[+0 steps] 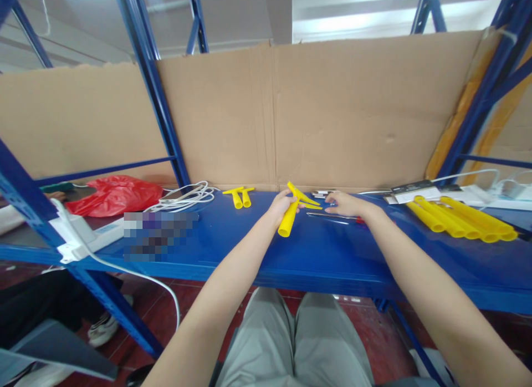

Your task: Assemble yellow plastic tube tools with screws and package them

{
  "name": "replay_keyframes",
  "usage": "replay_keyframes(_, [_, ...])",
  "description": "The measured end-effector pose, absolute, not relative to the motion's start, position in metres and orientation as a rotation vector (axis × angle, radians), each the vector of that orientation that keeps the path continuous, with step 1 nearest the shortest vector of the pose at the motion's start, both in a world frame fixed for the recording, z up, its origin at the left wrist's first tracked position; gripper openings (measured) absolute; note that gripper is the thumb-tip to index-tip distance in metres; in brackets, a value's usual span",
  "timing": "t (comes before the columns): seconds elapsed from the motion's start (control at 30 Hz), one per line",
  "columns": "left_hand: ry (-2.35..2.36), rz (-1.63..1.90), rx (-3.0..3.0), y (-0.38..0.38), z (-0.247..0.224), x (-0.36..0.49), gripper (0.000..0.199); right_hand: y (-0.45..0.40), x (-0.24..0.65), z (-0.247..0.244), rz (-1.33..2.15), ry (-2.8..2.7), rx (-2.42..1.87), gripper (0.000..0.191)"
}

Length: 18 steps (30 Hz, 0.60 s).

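Observation:
My left hand (281, 207) is closed around a yellow plastic piece with a hollow round handle and a T-shaped head (286, 223). The tube's open end points toward me, and flat yellow arms (310, 203) stick out to the right beyond my fingers. My right hand (344, 203) hovers low over the tabletop, its fingers curved with a gap between them; nothing held can be made out. Under and beside it lie a thin metal tool, perhaps tweezers (326, 215), and a red-handled tool (359, 220) partly hidden by my wrist. Small pale parts (323, 193) lie just behind.
Two yellow T-shaped pieces (238, 199) stand at the back left. Several yellow tubes (461, 220) lie at the right beside a small box (415, 192). White cable (187, 198), a red bag (118, 195) and a power strip (103, 234) occupy the left. Cardboard (332, 115) walls the back.

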<state>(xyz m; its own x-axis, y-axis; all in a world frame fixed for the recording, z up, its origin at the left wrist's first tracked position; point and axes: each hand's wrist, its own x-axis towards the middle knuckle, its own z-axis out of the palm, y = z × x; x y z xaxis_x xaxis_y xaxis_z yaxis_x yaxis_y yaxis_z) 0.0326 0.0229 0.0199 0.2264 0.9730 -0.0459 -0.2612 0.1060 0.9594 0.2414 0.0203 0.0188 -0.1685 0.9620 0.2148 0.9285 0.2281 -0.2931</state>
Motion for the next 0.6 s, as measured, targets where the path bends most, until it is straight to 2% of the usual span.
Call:
replay_keyframes(0.3, [0.904,1.175,1.003,0.028,0.017,0.032,0.048,0.002,0.303,0.033,0.343,-2.197,-2.129,0.026])
replay_keyframes(0.6, [0.931,1.187,1.023,0.022,0.021,0.031,0.044,0.005,0.309,0.026,0.346,-2.194,-2.268,0.022])
